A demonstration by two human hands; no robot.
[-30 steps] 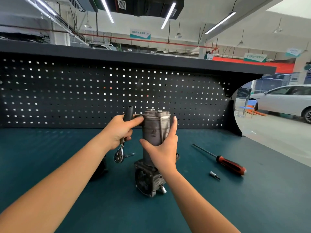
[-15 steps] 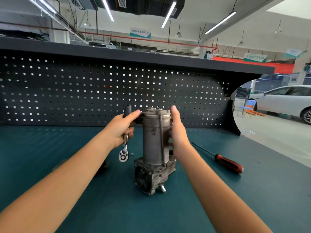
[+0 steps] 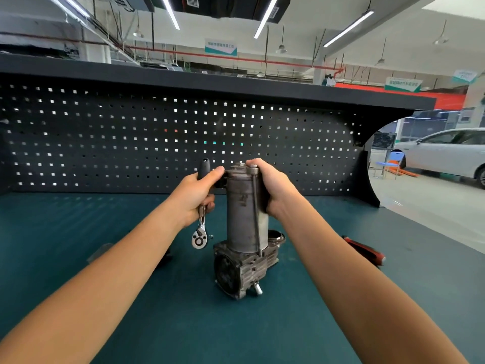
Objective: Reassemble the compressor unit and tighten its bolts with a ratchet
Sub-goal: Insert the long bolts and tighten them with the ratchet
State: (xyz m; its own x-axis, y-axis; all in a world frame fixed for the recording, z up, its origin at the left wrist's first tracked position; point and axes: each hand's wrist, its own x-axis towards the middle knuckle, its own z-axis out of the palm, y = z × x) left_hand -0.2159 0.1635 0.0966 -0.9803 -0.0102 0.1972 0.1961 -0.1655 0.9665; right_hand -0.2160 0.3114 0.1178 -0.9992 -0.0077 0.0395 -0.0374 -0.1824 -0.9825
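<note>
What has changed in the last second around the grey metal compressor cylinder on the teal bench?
The right hand left the front of the grey metal compressor cylinder, moved to its right side and up; it now grips the top, fingers curled over the cap. Unchanged: the left hand holds the black-handled chrome ratchet beside the cylinder's top; the cylinder stands upright.

Dull grey metal compressor [image 3: 245, 214], shiny chrome ratchet [image 3: 200, 239], matt teal bench mat [image 3: 78, 232].
</note>
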